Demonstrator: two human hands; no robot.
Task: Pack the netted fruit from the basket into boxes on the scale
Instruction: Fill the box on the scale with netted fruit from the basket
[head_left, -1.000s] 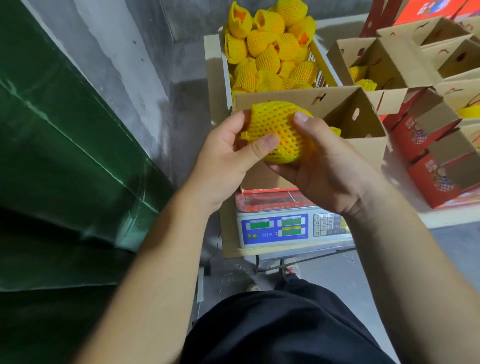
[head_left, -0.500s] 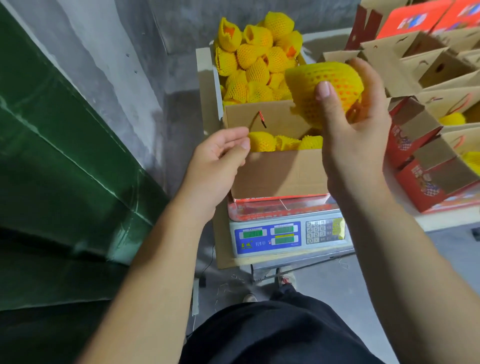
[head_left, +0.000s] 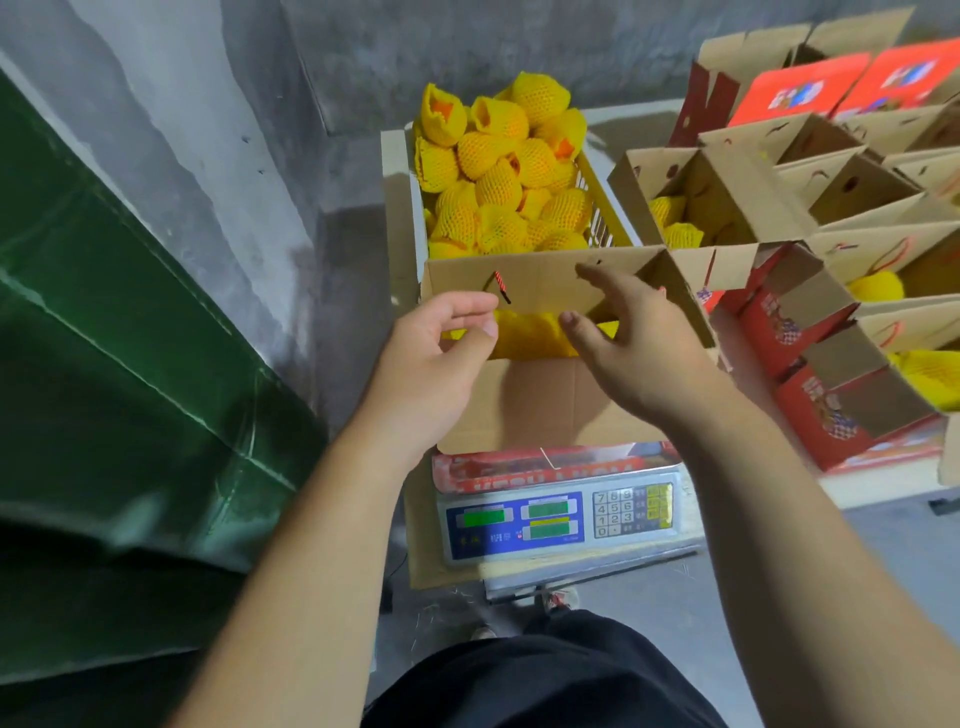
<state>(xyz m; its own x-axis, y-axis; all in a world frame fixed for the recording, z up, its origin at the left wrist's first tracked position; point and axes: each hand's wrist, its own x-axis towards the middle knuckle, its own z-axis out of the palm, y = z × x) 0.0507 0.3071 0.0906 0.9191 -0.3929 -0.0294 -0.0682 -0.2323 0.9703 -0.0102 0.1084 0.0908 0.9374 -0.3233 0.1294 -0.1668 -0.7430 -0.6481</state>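
Head view, box: open cardboard box (head_left: 545, 405) sits on the scale (head_left: 561, 519), flaps up, netted fruit (head_left: 530, 335) showing yellow inside it.
Head view, left hand: left hand (head_left: 441, 364) over the box's left side, fingers loosely curled, nothing held; thumb close to the fruit in the box, contact not clear.
Head view, right hand: right hand (head_left: 628, 338) above the box's right half, fingers spread and relaxed, empty.
Head view, supply: basket (head_left: 602, 223) just behind the box, heaped with more netted fruit.
Head view, surroundings: further open boxes (head_left: 727, 208) to the right, some with fruit; green tarpaulin (head_left: 104, 338) at left.
Step (judged): between placements; both hands free over the box.
Progress (judged): box partly filled; scale digits too small to read.
Next move (judged): reach over the rear flap to the basket, take one fruit without snagging its net, set it into a free gap.
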